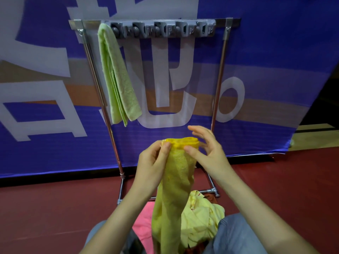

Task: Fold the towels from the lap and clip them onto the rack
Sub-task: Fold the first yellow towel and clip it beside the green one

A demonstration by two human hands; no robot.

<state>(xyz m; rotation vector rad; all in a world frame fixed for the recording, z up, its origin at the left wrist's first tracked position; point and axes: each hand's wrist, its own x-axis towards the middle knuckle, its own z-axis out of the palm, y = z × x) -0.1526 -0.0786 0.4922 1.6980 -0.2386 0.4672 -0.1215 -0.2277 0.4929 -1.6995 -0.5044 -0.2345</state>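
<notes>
**Yellow towel: top-fold grip**

Left hand is pinching the yellow towel's folded top edge. Right hand, fingers spread, is touching that edge by thumb. Towel is hanging below the grip; rack beyond.

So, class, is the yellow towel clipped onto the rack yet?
No, the left hand holds the yellow towel in front of the rack; only the green towel hangs there.

A chrome tube rack stands on the dark red floor — a folded pale green towel hangs at the left end of its grey clip strip. Nearer, a blue-jeaned lap carries a crumpled pink towel and pale yellow towels.
</notes>
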